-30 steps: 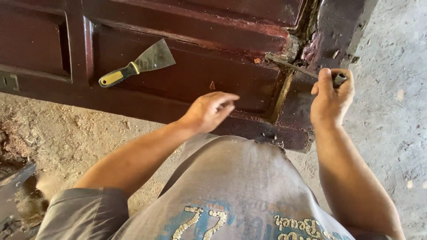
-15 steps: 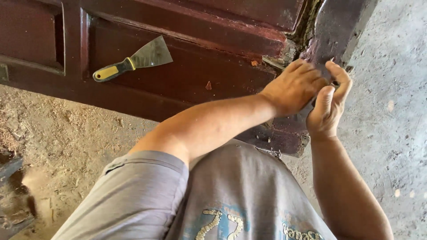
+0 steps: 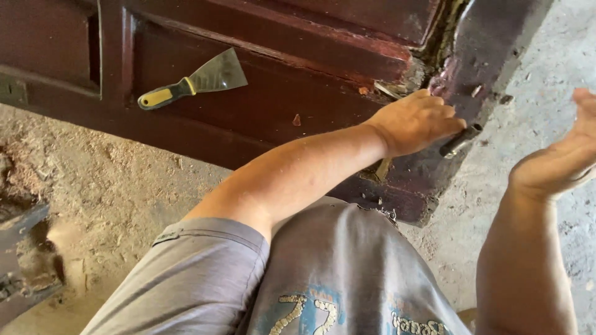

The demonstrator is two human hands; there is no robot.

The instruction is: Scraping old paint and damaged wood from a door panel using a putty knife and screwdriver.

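Note:
A dark red-brown wooden door (image 3: 267, 105) lies flat on the ground, and its right end is cracked and splintered (image 3: 434, 53). My left hand (image 3: 413, 121) reaches across my body to that broken corner. It is closed on a dark metal rod-like tool (image 3: 460, 141) whose end sticks out from under the fingers. My right hand (image 3: 562, 158) is lifted off to the right of the door over the concrete. Its palm is open and it holds nothing.
A putty knife (image 3: 192, 80) with a yellow and black handle rests on the door panel to the left. Sawdust and dirt cover the ground (image 3: 105, 186) in front of the door. A dark object (image 3: 25, 260) lies at the lower left.
My left hand moved right from the door's front edge onto the tool at the cracked corner. My right hand let go of that tool and swung away to the right.

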